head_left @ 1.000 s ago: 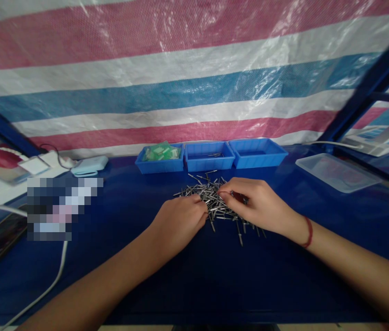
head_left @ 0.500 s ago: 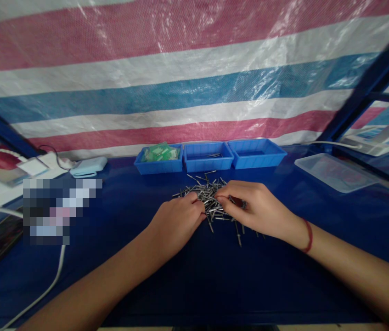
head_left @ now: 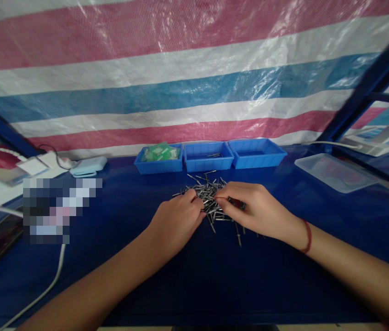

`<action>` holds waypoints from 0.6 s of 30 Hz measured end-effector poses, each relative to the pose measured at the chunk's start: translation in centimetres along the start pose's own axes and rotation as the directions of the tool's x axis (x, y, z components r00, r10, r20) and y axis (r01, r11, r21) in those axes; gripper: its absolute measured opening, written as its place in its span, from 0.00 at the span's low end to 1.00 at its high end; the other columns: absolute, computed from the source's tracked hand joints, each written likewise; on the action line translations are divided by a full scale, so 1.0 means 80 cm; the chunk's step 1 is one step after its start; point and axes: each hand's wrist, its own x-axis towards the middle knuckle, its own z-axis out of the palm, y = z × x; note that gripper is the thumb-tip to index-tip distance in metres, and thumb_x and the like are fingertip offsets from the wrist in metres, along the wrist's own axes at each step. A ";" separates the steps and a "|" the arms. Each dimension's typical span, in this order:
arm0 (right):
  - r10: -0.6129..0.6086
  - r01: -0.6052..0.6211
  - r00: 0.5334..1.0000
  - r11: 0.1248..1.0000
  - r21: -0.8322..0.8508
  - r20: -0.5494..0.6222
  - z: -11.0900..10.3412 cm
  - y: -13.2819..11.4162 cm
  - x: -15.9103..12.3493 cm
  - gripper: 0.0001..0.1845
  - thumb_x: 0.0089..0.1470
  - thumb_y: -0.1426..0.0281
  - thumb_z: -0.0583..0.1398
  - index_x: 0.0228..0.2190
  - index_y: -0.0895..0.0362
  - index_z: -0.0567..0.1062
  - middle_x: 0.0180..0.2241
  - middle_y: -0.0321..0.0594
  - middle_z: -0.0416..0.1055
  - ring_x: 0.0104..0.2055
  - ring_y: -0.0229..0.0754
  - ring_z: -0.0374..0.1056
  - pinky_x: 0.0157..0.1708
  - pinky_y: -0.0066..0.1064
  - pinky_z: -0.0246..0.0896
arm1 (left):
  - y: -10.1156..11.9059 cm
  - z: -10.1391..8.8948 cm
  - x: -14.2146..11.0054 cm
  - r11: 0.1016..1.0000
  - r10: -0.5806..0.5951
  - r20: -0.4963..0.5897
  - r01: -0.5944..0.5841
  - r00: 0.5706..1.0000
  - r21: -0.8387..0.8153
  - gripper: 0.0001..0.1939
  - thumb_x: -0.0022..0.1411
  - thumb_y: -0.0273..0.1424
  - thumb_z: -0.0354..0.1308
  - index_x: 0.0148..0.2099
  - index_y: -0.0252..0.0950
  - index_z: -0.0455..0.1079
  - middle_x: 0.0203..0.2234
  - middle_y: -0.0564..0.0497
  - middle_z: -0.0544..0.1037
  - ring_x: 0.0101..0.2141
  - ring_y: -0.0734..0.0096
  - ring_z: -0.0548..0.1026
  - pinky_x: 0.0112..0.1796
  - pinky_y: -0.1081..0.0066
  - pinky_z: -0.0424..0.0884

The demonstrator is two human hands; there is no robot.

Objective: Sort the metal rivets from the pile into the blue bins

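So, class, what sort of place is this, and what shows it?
Probably a makeshift workbench for handling small parts: there's a pile of small metal pins, three blue bins beyond it and a striped plastic sheet behind them.

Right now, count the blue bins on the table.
3, in a row beyond the pile of metal pins: the left bin with green packets, the middle bin with a few pins, the right bin beside it. None looks hidden.

The rivets [head_left: 210, 189] are silver-grey, the desk [head_left: 208, 285] deep blue, the bins [head_left: 261, 161] a brighter blue, the packets [head_left: 161, 151] green; the sheet [head_left: 180, 59] runs in red, white and blue stripes, the bracelet [head_left: 308, 235] dark red
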 end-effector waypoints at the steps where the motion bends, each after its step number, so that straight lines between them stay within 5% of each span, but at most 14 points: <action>1: -0.006 0.006 1.000 1.000 0.000 -0.003 0.001 0.000 0.000 0.09 0.55 0.75 0.53 0.29 0.58 0.74 0.25 0.36 0.69 0.26 0.34 0.64 0.27 0.25 0.57 | -0.001 0.000 0.000 1.000 0.001 0.003 -0.001 1.000 -0.012 0.11 0.66 0.31 0.46 0.43 0.35 0.68 0.38 0.47 0.70 0.35 0.62 0.74 0.33 0.64 0.73; 18: -0.021 0.021 1.000 1.000 -0.007 0.005 -0.001 -0.001 -0.002 0.09 0.56 0.74 0.53 0.29 0.59 0.74 0.24 0.36 0.68 0.26 0.34 0.64 0.28 0.26 0.57 | -0.008 -0.013 -0.003 0.999 -0.018 0.065 0.020 0.998 -0.042 0.13 0.65 0.29 0.43 0.36 0.37 0.68 0.35 0.50 0.74 0.33 0.64 0.75 0.31 0.69 0.68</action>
